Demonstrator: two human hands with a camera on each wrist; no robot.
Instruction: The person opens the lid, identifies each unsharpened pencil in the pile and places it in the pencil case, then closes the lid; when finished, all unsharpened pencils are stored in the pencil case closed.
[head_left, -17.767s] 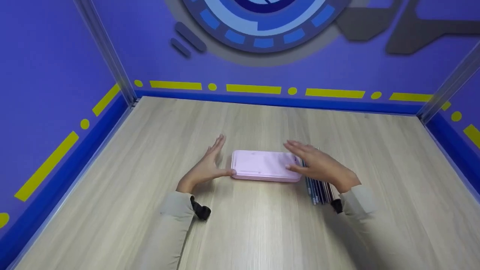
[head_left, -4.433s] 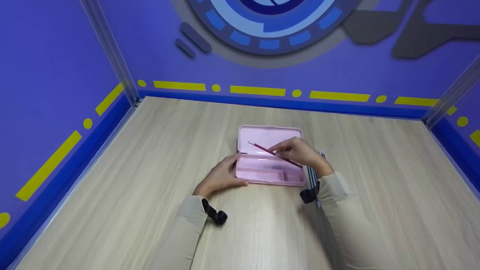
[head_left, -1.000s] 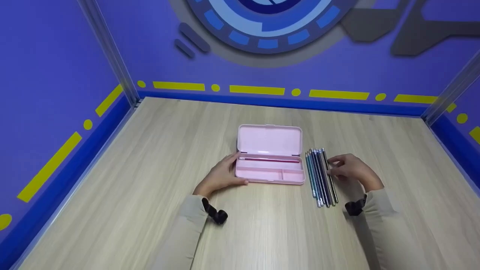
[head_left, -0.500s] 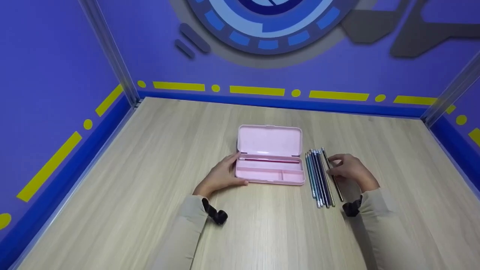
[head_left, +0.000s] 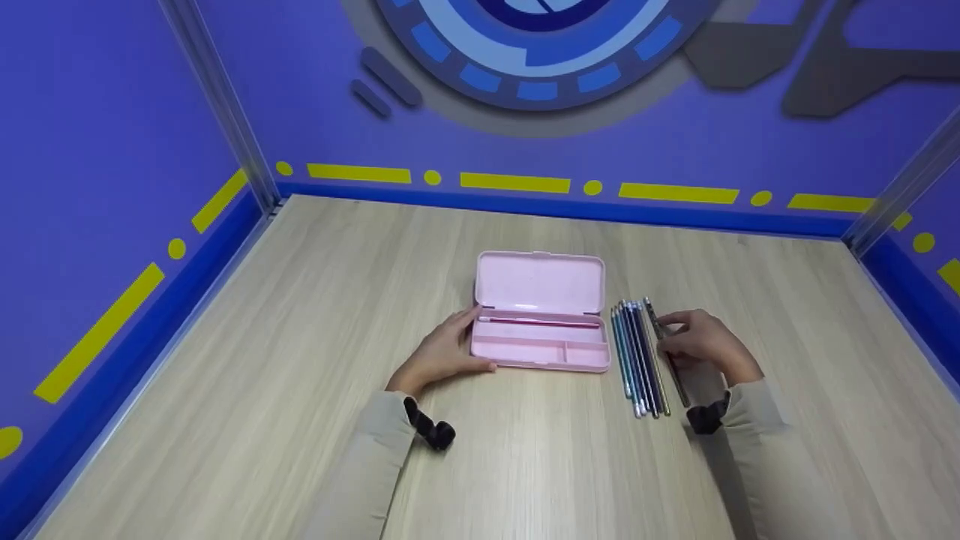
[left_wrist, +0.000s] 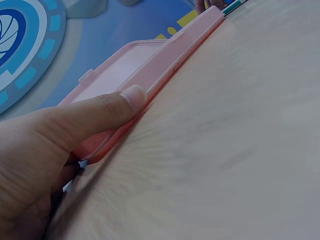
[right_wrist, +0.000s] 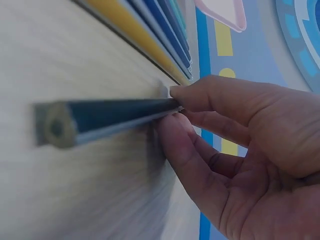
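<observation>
A pink pencil case (head_left: 540, 281) lies opened on the table, its lid tipped back. One red pencil (head_left: 540, 322) lies along its long rear compartment; the two front compartments hold nothing. My left hand (head_left: 441, 352) grips the case's left end, thumb (left_wrist: 134, 97) against the front wall and fingers round the side. To the right of the case, my right hand (head_left: 705, 345) pinches a dark pencil (right_wrist: 115, 115) between thumb and fingers, its unsharpened end towards the wrist camera. That pencil is a little apart from a row of several pencils (head_left: 636, 360) in teal, blue, black and gold.
The wood-grain table (head_left: 517, 457) is bounded by a blue back wall (head_left: 292, 127) and side walls with yellow dashes. The pencil row lies right beside the case's right end, between it and my right hand.
Earlier the case was closed; it was opened and the red pencil laid inside. Within the last second, my right hand has drawn the dark pencil rightwards from the row. The left hand stays put.
</observation>
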